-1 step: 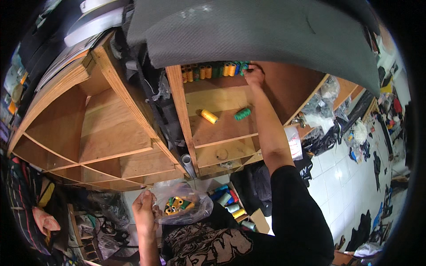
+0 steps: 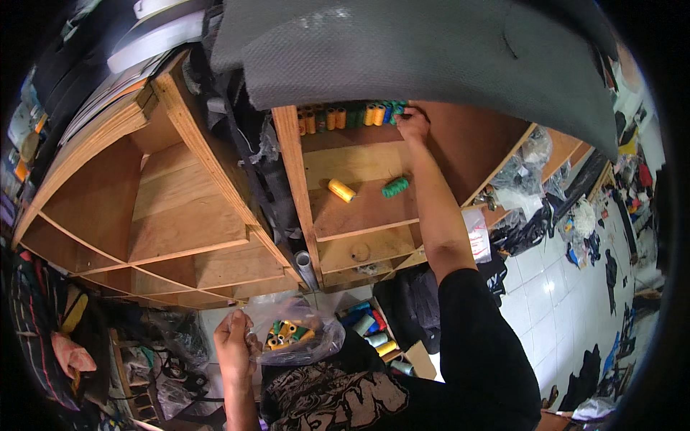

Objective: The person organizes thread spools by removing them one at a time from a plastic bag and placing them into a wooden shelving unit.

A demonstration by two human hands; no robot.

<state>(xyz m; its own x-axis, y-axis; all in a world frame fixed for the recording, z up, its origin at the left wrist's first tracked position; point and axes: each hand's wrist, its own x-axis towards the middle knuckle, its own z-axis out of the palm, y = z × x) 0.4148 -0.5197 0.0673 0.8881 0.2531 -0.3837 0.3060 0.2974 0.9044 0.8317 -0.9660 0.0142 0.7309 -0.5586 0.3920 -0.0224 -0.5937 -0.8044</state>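
Nothing has visibly shifted: right hand still grips what seems a green thread spool on the top shelf row; left hand stays clenched on the clear spool bag

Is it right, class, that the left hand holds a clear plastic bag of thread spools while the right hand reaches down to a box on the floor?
Not quite. The head view shows the right hand reaching up to the row of thread spools on the wooden shelf, not to the floor. The left hand does hold the clear plastic bag of spools.

Single head view, fisheye, angled down-forward from close above wooden shelf unit; forearms enter from lower edge.
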